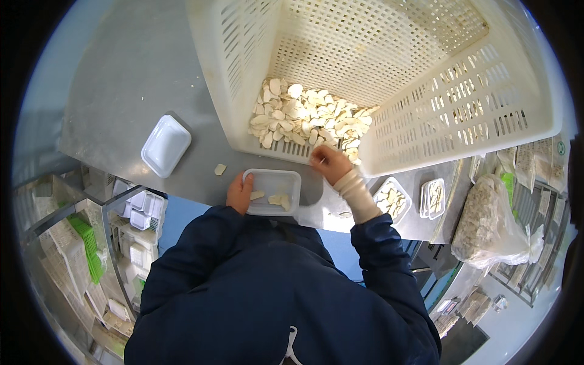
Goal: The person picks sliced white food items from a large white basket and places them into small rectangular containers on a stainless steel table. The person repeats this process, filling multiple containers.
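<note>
My left hand (239, 194) grips the left end of a white plastic tray (295, 191) at the near edge of the metal table. A few pale slices (279, 200) lie in that tray. My right hand (332, 164) is at the near rim of a large white plastic basket, fingers curled; whether it holds a slice cannot be made out. The basket (365, 50) lies on its side with its opening towards me, and a heap of pale dried slices (301, 112) rests inside. One loose slice (220, 169) is on the table left of the tray.
An empty white tray (166, 146) stands at the left. To the right are a filled tray (392, 200), a stack of trays with slices on top (432, 198) and a clear plastic bag of pale pieces (483, 223). A rack with white trays (140, 219) stands lower left.
</note>
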A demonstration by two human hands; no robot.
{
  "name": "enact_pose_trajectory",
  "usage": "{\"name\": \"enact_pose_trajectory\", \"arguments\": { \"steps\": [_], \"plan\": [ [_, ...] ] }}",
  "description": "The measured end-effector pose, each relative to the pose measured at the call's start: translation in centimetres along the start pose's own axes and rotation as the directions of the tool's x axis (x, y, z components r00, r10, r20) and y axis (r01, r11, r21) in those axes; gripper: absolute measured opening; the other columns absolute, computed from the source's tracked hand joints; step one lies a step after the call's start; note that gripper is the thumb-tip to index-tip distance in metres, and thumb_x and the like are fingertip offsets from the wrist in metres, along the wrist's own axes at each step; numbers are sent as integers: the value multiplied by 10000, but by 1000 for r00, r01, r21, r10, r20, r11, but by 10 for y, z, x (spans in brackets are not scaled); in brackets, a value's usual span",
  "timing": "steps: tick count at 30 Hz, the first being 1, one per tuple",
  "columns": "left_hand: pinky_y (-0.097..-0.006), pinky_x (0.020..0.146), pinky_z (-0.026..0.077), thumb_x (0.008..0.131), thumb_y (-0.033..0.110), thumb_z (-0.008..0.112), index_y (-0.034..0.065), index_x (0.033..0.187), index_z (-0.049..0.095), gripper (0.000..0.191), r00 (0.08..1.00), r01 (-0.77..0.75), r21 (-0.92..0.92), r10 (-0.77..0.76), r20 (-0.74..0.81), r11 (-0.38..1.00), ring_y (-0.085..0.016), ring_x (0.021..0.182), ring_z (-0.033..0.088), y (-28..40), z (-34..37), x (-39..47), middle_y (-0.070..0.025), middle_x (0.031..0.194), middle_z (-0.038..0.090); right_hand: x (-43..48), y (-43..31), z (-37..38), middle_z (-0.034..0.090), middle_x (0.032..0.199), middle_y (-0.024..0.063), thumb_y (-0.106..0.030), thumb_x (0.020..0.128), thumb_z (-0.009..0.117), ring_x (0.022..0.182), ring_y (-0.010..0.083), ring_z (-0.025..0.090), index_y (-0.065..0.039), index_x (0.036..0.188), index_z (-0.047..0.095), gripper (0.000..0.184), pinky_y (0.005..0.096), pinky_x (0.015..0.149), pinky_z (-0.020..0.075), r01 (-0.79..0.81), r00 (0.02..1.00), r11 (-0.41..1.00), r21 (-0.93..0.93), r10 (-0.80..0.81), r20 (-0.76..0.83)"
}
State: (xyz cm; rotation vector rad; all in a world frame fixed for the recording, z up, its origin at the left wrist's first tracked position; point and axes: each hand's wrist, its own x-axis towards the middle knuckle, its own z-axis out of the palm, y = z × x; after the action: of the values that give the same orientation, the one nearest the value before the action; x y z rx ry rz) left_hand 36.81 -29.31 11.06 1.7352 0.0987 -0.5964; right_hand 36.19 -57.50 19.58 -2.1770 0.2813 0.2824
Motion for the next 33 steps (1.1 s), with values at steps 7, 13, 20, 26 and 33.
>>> {"name": "enact_pose_trajectory", "arguments": {
  "steps": [7, 13, 20, 26, 33],
  "plan": [
    [-290, 714, 445, 964, 268, 473, 2, 1030, 594, 300, 1000, 8, 4, -8, 2, 1000, -136, 755, 534, -4, -2, 2, -73, 823, 612, 43, 43, -39, 577, 1019, 92, -208, 765, 636, 872, 300, 609, -143, 1061, 582, 308, 374, 731, 506, -156, 915, 860, -486, -60, -399],
    [-293, 700, 444, 962, 267, 477, 5, 1033, 594, 296, 1000, -13, 10, 13, 1, 1000, -136, 742, 530, -8, -2, 3, -78, 819, 611, 35, 58, -44, 605, 922, 123, -218, 791, 643, 770, 284, 619, -71, 922, 632, 198, 366, 689, 503, -174, 920, 955, -240, 71, -386],
    [-305, 716, 450, 961, 277, 476, 4, 1041, 591, 307, 1000, -25, 68, 25, 0, 997, -154, 755, 545, -1, -1, 3, -85, 839, 619, -24, 28, -15, 631, 770, 109, -206, 817, 652, 680, 196, 600, -27, 881, 623, 192, 307, 638, 491, -128, 987, 975, 180, 144, -75],
    [-302, 728, 451, 961, 273, 473, 3, 1065, 589, 311, 999, 15, 18, -16, 30, 1000, -152, 777, 553, -15, -4, 5, -97, 855, 624, 5, 33, -30, 596, 887, 110, -195, 791, 611, 748, 291, 612, -99, 974, 582, 209, 383, 661, 500, -260, 912, 909, -325, 120, -393],
    [-299, 722, 451, 960, 273, 478, 8, 1058, 594, 305, 1000, -29, 32, 29, 1, 999, -149, 769, 554, -7, -2, 3, -96, 846, 629, 10, 42, -33, 591, 878, 108, -240, 799, 617, 781, 304, 608, -106, 864, 564, 159, 408, 666, 494, -243, 951, 872, -425, 128, -281]
  ]
}}
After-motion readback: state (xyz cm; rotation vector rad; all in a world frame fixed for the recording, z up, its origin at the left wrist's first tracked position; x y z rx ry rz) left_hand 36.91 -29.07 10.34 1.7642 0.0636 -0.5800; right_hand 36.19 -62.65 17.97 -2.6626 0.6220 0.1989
